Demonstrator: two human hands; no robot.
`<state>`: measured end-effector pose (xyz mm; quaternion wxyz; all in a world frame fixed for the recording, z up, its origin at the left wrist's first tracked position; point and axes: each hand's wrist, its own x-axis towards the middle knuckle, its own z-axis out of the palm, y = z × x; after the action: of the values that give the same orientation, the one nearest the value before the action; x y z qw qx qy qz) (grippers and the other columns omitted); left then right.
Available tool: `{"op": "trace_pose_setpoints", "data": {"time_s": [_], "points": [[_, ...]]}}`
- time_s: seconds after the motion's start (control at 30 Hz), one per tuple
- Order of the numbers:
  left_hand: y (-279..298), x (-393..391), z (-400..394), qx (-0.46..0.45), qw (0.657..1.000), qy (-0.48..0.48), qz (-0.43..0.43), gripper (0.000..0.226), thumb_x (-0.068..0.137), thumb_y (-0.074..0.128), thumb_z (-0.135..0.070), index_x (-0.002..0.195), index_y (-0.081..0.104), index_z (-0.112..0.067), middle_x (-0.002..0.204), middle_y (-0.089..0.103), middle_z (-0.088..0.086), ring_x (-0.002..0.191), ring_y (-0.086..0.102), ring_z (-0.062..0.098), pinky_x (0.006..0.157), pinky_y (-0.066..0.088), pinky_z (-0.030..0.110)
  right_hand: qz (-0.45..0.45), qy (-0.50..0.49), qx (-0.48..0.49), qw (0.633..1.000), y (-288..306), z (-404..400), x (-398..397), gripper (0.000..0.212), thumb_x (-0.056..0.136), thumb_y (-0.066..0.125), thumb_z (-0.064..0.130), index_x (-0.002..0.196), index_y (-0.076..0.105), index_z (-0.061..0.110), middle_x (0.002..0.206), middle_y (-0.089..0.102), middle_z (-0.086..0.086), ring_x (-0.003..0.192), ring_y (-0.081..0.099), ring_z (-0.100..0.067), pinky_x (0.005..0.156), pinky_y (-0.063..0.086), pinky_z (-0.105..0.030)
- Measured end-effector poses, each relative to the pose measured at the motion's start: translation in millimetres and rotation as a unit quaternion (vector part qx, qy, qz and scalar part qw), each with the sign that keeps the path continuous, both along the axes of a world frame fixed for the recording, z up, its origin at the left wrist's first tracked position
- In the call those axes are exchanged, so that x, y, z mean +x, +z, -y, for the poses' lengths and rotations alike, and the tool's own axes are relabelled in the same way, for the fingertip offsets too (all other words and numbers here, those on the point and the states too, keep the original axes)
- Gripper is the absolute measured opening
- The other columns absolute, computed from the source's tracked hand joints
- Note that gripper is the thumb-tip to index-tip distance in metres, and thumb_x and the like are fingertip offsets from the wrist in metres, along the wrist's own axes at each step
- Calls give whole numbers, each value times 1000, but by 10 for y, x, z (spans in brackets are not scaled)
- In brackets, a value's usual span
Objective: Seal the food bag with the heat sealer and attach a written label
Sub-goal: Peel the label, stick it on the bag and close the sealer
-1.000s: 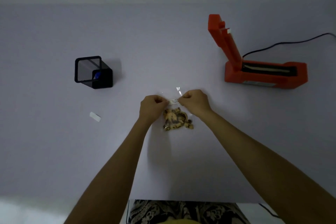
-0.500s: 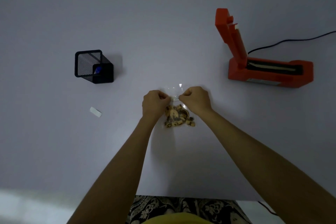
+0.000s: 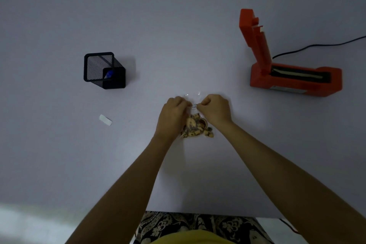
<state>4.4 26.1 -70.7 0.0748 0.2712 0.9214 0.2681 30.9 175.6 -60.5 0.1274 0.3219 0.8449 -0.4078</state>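
Observation:
A clear food bag [image 3: 195, 128] with brown snack pieces lies on the white table [image 3: 178, 45] in front of me. My left hand [image 3: 173, 114] and my right hand [image 3: 214, 110] both pinch the bag's upper part, knuckles nearly touching, with a small printed strip showing between them. The orange heat sealer [image 3: 293, 79] stands at the right with its lid raised. A small white label [image 3: 105, 120] lies flat at the left, apart from both hands.
A black mesh pen holder [image 3: 103, 69] with a blue pen inside stands at the left. The sealer's black cord [image 3: 316, 46] runs off to the right edge. The table's near edge is just above my lap.
My hands have drawn slightly closer together on the bag's top. The view has shifted a little; the bag stays in the same place on the table.

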Motion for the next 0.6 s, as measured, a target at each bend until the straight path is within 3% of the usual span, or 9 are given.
{"op": "trace_pose_setpoints", "data": {"time_s": [0.07,0.13,0.27,0.47,0.6], "points": [[-43,27,74,-23,997,-66,-46,26,84,50,-17,96,70,-6,97,69,11,87,62,31,68,53,38,-19,14,-9,1000,-10,-12,44,10,81,69,17,87,65,9,75,67,0,72,64,-18,69,56,-34],[-49,38,127,-45,994,-85,-59,31,85,48,-20,99,71,-7,101,69,8,92,63,30,69,53,37,-69,68,2,995,-12,-20,135,18,84,66,17,102,63,16,84,64,1,80,62,-18,71,55,-34],[-7,21,134,-59,992,-101,-53,32,82,47,-23,95,71,-8,98,70,7,92,63,29,67,53,37,-165,258,160,938,-75,-14,344,36,85,57,23,120,63,19,116,58,-9,107,52,-28,83,51,-40],[-37,3,169,-42,994,-91,-43,30,82,48,-17,98,73,-10,99,72,3,94,62,26,72,52,36,-131,345,239,898,-112,-61,442,42,90,46,35,128,59,23,131,56,-11,120,50,-28,87,44,-41],[-36,14,181,-46,994,-87,-45,31,82,48,-18,98,74,-9,100,72,3,94,62,27,73,52,35,-129,347,245,896,-94,-145,451,45,90,46,43,123,63,18,130,58,-11,119,53,-29,85,43,-41]]}}
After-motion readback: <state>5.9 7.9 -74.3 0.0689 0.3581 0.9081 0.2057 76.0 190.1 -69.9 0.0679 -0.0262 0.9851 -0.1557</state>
